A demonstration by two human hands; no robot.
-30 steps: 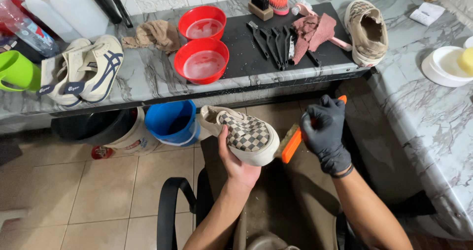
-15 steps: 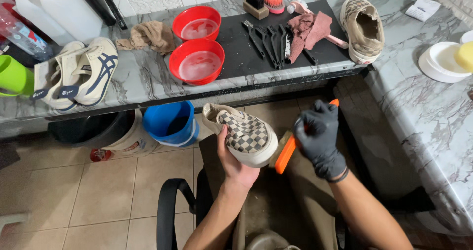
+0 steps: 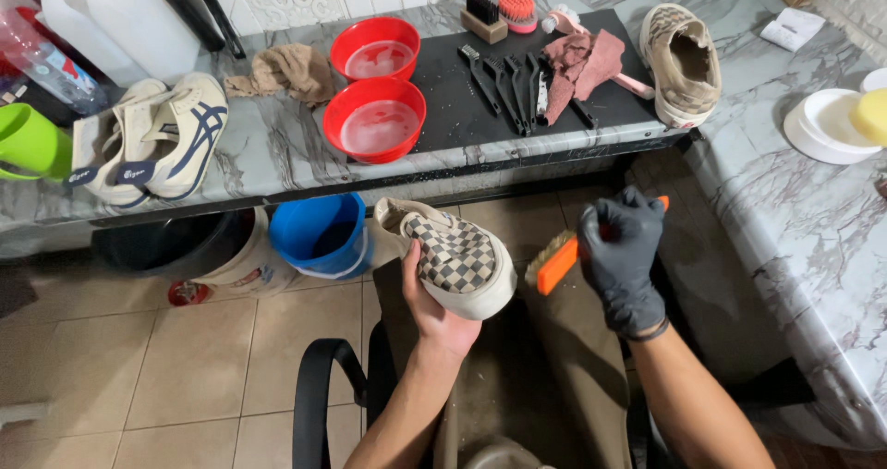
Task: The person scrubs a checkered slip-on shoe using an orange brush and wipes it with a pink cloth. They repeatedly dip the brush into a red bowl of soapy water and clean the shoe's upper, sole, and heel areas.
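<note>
My left hand (image 3: pixel 434 307), bare, grips a checkered slip-on shoe (image 3: pixel 453 256) from below, toe pointing toward me and to the right. My right hand (image 3: pixel 621 256), in a black glove, holds an orange-handled brush (image 3: pixel 557 263) just right of the shoe's toe, bristles facing the shoe with a small gap between them. Both hands are below the counter edge, over my lap. The matching checkered shoe (image 3: pixel 686 62) lies on the marble counter at the right.
On the counter (image 3: pixel 268 155): two red bowls (image 3: pixel 374 118) of water, a black mat with several brushes (image 3: pixel 508 81), a reddish rag (image 3: pixel 582 62), a tan cloth (image 3: pixel 282 72), white sneakers (image 3: pixel 152 136), plastic jugs (image 3: pixel 129 21). A blue bucket (image 3: pixel 319 233) and a black chair arm (image 3: pixel 314 404) are below.
The brush and my right hand have shifted slightly, staying beside the shoe's toe. My view has tilted a little; the shoe stays in my left hand.
</note>
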